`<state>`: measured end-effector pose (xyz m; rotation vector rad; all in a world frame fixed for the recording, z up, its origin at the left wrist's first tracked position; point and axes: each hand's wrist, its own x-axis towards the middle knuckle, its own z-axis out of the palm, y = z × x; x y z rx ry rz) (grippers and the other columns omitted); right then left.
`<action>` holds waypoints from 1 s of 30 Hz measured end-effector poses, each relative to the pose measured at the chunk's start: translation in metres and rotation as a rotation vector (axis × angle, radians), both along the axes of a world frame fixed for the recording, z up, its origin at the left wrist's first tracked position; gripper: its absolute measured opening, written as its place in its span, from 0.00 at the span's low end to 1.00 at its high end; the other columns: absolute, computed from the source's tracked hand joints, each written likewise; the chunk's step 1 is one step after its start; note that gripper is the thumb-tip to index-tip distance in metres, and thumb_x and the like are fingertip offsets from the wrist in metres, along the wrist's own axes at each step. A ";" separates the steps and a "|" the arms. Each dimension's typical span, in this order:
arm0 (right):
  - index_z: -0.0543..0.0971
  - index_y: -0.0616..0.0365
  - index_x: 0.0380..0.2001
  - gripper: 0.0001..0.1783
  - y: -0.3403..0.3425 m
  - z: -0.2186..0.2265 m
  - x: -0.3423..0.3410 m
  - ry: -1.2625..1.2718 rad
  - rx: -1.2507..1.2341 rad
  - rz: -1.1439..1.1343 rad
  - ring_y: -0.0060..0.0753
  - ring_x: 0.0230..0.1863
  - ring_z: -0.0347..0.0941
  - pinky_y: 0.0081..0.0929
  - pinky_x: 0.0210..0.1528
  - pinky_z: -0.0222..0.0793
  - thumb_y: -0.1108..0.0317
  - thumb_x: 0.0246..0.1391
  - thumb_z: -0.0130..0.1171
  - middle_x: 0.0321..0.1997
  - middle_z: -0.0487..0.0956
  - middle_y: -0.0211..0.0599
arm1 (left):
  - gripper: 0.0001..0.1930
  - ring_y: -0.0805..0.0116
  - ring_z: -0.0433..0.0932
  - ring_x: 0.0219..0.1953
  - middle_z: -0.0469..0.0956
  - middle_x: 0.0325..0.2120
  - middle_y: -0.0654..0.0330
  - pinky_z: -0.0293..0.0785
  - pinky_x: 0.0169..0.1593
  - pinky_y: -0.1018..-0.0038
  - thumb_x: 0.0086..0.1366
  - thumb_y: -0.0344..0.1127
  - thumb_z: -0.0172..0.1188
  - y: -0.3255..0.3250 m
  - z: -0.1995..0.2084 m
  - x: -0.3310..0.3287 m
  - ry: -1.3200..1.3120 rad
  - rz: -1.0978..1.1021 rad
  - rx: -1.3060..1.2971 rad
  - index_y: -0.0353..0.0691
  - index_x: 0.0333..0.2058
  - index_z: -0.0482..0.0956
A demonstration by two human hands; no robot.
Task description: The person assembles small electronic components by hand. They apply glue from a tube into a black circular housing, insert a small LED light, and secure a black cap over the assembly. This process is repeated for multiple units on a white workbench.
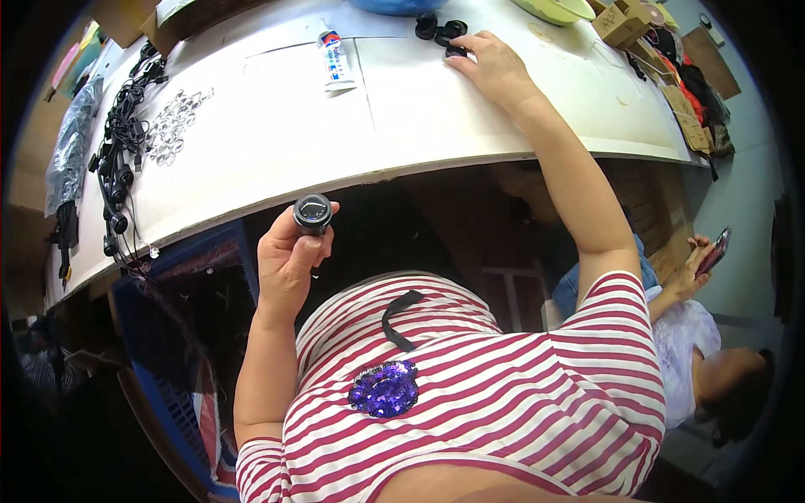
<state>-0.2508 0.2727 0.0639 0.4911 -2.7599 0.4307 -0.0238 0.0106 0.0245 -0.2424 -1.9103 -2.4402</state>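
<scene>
A white desk (436,126) spans the room, its near edge bowed by the lens; beyond its right edge sits another person holding a phone (713,253). The left hand (289,256), just in front of the near edge, is closed around a black cylinder (312,215), its clear domed end facing up. The right hand (486,67) reaches towards the far edge, thumb and fingers at a small black round piece (455,52); whether it is pinched or only touched, I cannot tell. More black pieces (427,25) cluster just beside, near a blue bowl (394,7) at the far edge. Left of them lies a white tube (335,63); towards the left edge are scattered clear discs (165,134), then tangled black cables (124,130).

The step in hand looks like choosing or taking a black piece while the cylinder is held ready. Lifting one would call for a light fingertip pinch, without knocking its neighbours.
</scene>
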 end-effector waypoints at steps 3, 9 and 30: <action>0.78 0.55 0.37 0.16 0.008 -0.004 -0.005 0.019 0.021 0.075 0.40 0.39 0.72 0.30 0.43 0.67 0.57 0.48 0.56 0.36 0.77 0.37 | 0.24 0.82 0.58 0.19 0.66 0.18 0.67 0.52 0.23 0.85 0.58 0.48 0.56 0.002 0.002 -0.003 -0.006 0.007 -0.003 0.32 0.44 0.71; 0.77 0.57 0.28 0.14 -0.013 0.012 0.015 -0.501 -0.306 0.156 0.24 0.28 0.71 0.23 0.33 0.66 0.57 0.51 0.54 0.23 0.75 0.31 | 0.26 0.81 0.57 0.19 0.64 0.19 0.68 0.52 0.23 0.84 0.59 0.51 0.55 -0.005 -0.004 0.002 -0.009 0.019 -0.001 0.32 0.45 0.69; 0.78 0.58 0.39 0.17 -0.071 0.039 0.136 -0.448 -0.523 0.856 0.13 0.22 0.61 0.13 0.22 0.57 0.73 0.42 0.64 0.28 0.74 0.26 | 0.15 0.83 0.61 0.24 0.68 0.22 0.68 0.57 0.27 0.86 0.59 0.38 0.54 0.004 0.000 0.016 -0.071 -0.024 -0.097 0.35 0.43 0.72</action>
